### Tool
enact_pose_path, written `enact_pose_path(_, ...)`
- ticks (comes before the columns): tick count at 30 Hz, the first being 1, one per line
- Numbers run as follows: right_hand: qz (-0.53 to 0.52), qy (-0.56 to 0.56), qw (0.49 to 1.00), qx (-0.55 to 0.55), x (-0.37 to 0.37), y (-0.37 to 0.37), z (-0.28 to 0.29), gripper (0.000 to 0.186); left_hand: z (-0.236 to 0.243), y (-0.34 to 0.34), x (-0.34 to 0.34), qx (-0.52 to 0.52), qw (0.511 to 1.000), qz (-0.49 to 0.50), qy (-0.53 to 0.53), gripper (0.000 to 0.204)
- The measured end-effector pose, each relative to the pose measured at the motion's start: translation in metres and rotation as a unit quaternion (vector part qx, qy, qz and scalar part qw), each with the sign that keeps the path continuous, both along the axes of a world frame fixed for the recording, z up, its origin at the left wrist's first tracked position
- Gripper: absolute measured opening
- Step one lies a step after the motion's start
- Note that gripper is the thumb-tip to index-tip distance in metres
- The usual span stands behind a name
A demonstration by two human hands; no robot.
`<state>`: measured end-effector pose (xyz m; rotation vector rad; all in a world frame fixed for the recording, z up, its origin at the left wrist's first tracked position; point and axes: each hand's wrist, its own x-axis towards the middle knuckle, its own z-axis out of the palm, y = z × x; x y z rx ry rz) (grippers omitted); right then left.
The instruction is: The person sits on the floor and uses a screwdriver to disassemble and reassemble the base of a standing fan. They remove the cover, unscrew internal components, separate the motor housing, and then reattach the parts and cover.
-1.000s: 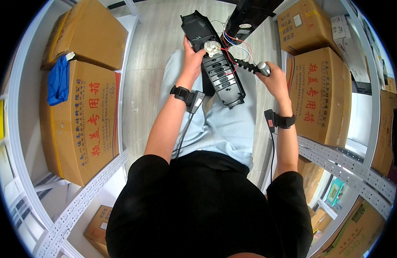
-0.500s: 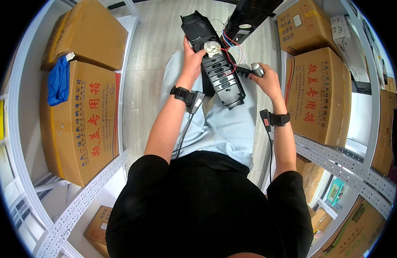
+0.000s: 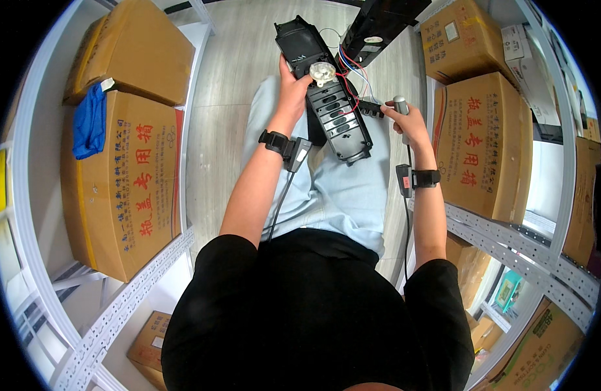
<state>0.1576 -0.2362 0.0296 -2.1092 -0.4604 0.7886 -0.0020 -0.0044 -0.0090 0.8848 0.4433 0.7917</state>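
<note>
A long black plastic housing panel [image 3: 343, 137], with slots and a clear round part [image 3: 322, 73], lies slanted above my lap. My left hand [image 3: 291, 98] is closed on its left edge, with the thumb near the clear part. Red, blue and white wires [image 3: 356, 72] link the panel to a tall black casing [image 3: 385, 32] behind it. In my right hand [image 3: 408, 124] is a screwdriver [image 3: 400, 104], its grey handle up and its thin shaft down toward my wrist. The same hand's fingertips are at the end of a small black strip [image 3: 369, 109] beside the panel; whether they grip it is unclear.
Metal shelves with cardboard boxes stand on the left [image 3: 138, 182] and right [image 3: 479, 143]. A blue cloth [image 3: 89, 122] hangs over the left box. Each wrist wears a black strap with a small device and a cable [image 3: 284, 205]. Grey wood-look floor [image 3: 212, 124] lies below.
The screwdriver has turned in my right hand, from its handle end pointing toward the panel to standing upright with the shaft down. My left hand and the panel have hardly moved.
</note>
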Motion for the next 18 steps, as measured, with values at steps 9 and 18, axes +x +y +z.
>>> enact_pose_path(9, -0.048, 0.159, 0.984, 0.063, -0.0051, -0.0056, 0.0002, 0.037, -0.0003, -0.0004, 0.0001, -0.008, 1.000, -0.002, 0.002, 0.091)
enact_pose_path(18, -0.066, 0.149, 0.980, 0.116, -0.0065, -0.0027, -0.0058, 0.037, -0.0013, 0.0003, 0.0007, 0.007, 1.000, 0.001, 0.015, 0.092)
